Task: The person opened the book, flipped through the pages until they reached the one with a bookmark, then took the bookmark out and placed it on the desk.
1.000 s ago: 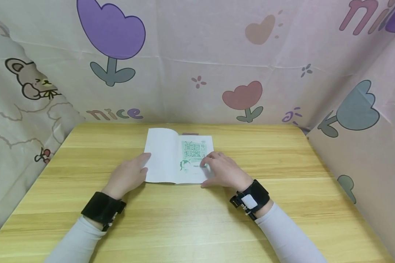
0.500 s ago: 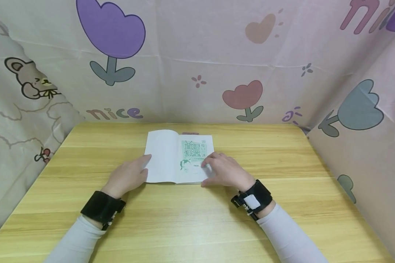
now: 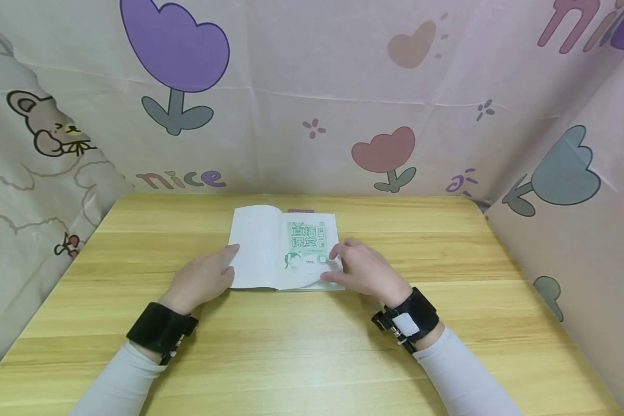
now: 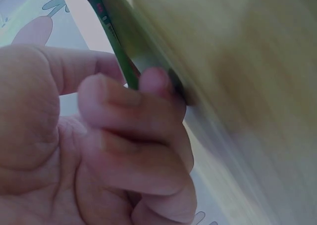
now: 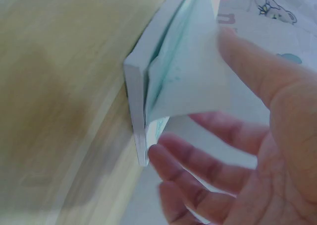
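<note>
An open book [image 3: 257,248] lies on the wooden table, a blank white side at left and a title page [image 3: 305,240] with green print at right. My left hand [image 3: 200,283] pinches the left edge, thumb on the white side; in the left wrist view its fingers [image 4: 133,126] curl behind the green-edged cover [image 4: 115,41]. My right hand [image 3: 366,268] is at the right edge, thumb and index finger on the title page's lower corner. That page bends up off the pages below; in the right wrist view the lifted page [image 5: 193,76] stands away from the page block [image 5: 138,81].
A small dark pinkish strip [image 3: 301,211] shows behind the book's top edge. Printed cloth [image 3: 291,104] hangs at the back and both sides of the table [image 3: 301,352]. Each wrist wears a black strap [image 3: 158,328] with a camera.
My right hand has shifted slightly right, and the title page's lower right corner now curls up, baring the page edges beneath. The left hand stays where it was.
</note>
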`<state>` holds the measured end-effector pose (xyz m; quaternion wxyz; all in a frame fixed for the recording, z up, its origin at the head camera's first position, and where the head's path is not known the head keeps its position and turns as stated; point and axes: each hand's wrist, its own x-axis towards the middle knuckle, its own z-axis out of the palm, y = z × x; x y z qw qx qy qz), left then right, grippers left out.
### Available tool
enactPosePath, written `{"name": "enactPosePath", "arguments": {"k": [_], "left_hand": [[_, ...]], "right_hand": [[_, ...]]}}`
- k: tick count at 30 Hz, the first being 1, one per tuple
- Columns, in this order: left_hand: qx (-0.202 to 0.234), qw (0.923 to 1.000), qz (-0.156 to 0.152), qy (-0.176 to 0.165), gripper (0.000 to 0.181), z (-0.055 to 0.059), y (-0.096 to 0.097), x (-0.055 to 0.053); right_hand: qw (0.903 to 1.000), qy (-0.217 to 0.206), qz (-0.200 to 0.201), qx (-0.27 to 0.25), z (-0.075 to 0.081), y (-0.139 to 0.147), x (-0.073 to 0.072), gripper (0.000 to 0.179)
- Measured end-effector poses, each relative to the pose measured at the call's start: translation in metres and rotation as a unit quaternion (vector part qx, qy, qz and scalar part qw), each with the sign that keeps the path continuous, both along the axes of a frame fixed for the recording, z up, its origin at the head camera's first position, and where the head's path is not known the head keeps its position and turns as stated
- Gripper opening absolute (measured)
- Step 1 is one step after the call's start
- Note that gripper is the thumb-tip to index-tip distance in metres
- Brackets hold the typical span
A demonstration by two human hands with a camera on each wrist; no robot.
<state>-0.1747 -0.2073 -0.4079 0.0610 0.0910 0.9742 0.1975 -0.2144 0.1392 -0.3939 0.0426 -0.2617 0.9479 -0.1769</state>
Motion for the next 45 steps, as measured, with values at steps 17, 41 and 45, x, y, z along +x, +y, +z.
{"name": "enactPosePath", "arguments": {"k": [17,41,45], "left_hand": [[-0.009,0.9998,-0.015,-0.002,0.056,0.000,-0.004,0.004],[-0.022,0.9993,-0.027,0.015,0.055,0.000,-0.008,0.003],[0.000,0.9990,-0.033,0.028,0.052,0.000,-0.005,0.001]], "right_hand": [[0.9841,-0.113,-0.035,-0.132,-0.002,0.002,-0.003,0.044],[0.9556,-0.164,-0.157,-0.188,-0.009,0.004,-0.022,0.032],[0.9581,-0.152,-0.150,-0.191,-0.011,0.005,-0.022,0.022]]}}
